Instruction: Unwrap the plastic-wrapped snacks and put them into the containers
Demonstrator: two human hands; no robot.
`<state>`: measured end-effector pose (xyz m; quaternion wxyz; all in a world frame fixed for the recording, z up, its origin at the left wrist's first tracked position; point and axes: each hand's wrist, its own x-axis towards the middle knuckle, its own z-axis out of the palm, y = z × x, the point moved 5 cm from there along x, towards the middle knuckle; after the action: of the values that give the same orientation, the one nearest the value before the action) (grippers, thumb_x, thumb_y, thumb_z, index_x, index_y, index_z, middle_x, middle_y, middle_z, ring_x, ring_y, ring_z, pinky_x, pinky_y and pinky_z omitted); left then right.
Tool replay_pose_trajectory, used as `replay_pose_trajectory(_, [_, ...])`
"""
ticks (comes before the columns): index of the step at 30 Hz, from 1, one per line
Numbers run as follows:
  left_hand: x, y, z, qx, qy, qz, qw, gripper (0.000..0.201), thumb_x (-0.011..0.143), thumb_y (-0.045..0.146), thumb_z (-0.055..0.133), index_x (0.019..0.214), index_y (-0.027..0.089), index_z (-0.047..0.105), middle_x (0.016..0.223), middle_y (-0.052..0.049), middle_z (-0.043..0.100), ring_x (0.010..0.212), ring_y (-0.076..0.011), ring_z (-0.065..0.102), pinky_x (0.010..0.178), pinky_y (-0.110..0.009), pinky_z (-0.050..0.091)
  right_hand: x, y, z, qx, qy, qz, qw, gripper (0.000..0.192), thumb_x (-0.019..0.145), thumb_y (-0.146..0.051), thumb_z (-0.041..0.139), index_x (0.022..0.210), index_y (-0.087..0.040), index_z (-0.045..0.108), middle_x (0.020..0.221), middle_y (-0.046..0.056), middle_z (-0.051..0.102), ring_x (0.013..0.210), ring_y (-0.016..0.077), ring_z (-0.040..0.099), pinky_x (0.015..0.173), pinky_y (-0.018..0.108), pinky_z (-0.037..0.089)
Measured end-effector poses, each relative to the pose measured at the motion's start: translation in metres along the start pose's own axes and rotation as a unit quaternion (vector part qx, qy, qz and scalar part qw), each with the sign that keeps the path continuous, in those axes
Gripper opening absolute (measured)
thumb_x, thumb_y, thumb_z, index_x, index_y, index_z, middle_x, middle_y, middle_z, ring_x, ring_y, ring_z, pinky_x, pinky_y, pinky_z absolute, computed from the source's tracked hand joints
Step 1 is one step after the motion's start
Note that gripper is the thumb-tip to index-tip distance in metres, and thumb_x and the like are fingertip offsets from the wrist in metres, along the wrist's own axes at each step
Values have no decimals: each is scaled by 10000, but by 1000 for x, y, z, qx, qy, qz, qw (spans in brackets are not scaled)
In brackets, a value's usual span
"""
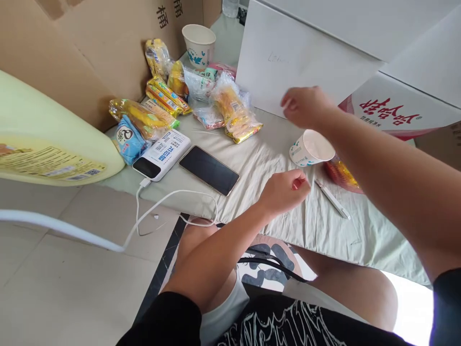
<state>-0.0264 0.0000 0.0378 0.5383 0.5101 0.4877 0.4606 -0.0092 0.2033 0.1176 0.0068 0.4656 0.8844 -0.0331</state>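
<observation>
Head view: a pale green sheet (288,163) covers the bed-like platform where everything lies. Behind it stands a white box (298,62); to the left lies a large yellow bottle (46,139) on its side. A heap of snack packets (180,96) lies by the cardboard wall, with a power bank (162,154) and a dark phone (209,170) in front. A paper cup (311,148) lies tipped on its side, mouth toward the viewer, just below the raised right hand (306,106), whose fingers are loosely curled, holding nothing visible. The left hand (284,191) is closed in a fist on the sheet, near a white pen (332,199); whether it grips anything is hidden.
</observation>
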Motion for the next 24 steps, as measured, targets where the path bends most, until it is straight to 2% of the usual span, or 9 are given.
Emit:
replay_pose_trajectory(3, [1, 1, 1, 39, -11, 3, 999, 124, 889, 282, 562, 794, 217, 608, 818, 8, 705, 745, -139, 601, 716, -300, 431, 13, -62, 15, -2, -18, -61, 998, 702, 877, -223, 726, 1536, -307, 499, 1465, 122, 626, 1259, 349, 665, 1056, 541, 558])
replay_pose_trajectory(5, [0, 1, 1, 74, -14, 11, 997, 120, 901, 273, 559, 810, 212, 608, 837, 0, 721, 736, -138, 606, 711, -299, 439, 23, -90, 36, 6, -51, -91, 995, 1031, 772, -297, 871, 1651, -344, 335, 1669, 142, 417, 1422, 415, 559, 1132, 590, 511])
replay_pose_trajectory(7, [-2, 2, -1, 99, -19, 21, 995, 129, 925, 280, 556, 846, 209, 628, 867, -7, 742, 739, -140, 622, 716, -297, 453, 33, -105, 53, 33, -60, -115, 991, 1172, 734, -371, 917, 1694, -358, 244, 1775, 135, 205, 1540, 437, 433, 1203, 599, 451])
replay_pose_trajectory(10, [-5, 3, -7, 112, -29, 18, 993, 189, 964, 352, 559, 887, 211, 660, 904, -9, 764, 767, -153, 657, 716, -296, 476, 47, -111, 67, 92, -46, -133, 986, 1043, 820, -458, 848, 1690, -367, 278, 1812, 82, 84, 1588, 387, 376, 1262, 551, 402])
replay_pose_trajectory(12, [-6, 3, -11, 117, -28, -1, 993, 226, 969, 398, 566, 886, 214, 667, 907, -13, 768, 790, -169, 677, 715, -297, 490, 52, -111, 70, 118, -40, -134, 983, 922, 855, -472, 819, 1653, -364, 369, 1782, 58, 215, 1570, 349, 402, 1278, 528, 390])
replay_pose_trajectory(15, [-6, 3, -15, 124, -26, -35, 991, 219, 947, 403, 577, 867, 217, 661, 875, -24, 761, 804, -194, 691, 700, -301, 494, 50, -115, 69, 145, -30, -140, 979, 716, 898, -442, 793, 1550, -351, 511, 1572, 27, 534, 1451, 269, 505, 1280, 469, 398])
replay_pose_trajectory(18, [-6, 4, -13, 135, -41, -34, 989, 219, 932, 392, 562, 831, 221, 655, 853, -27, 753, 801, -205, 684, 688, -312, 483, 43, -116, 65, 184, 7, -137, 973, 537, 940, -419, 754, 1446, -330, 597, 1423, 11, 625, 1321, 196, 557, 1257, 382, 417])
replay_pose_trajectory(21, [-5, 1, -7, 137, -62, -18, 989, 171, 910, 317, 545, 891, 226, 689, 908, -21, 767, 842, -205, 684, 736, -321, 492, 29, -105, 56, 220, 66, -134, 964, 497, 917, -422, 748, 1388, -324, 623, 1412, 26, 632, 1334, 240, 570, 1239, 401, 436])
replay_pose_trajectory(24, [-2, -6, -7, 132, -33, -17, 991, 153, 876, 263, 563, 920, 229, 706, 945, -25, 773, 896, -210, 686, 828, -332, 516, -8, -81, 37, 227, 130, -135, 956, 518, 927, -432, 661, 1427, -340, 563, 1494, 52, 585, 1447, 315, 512, 1257, 483, 413])
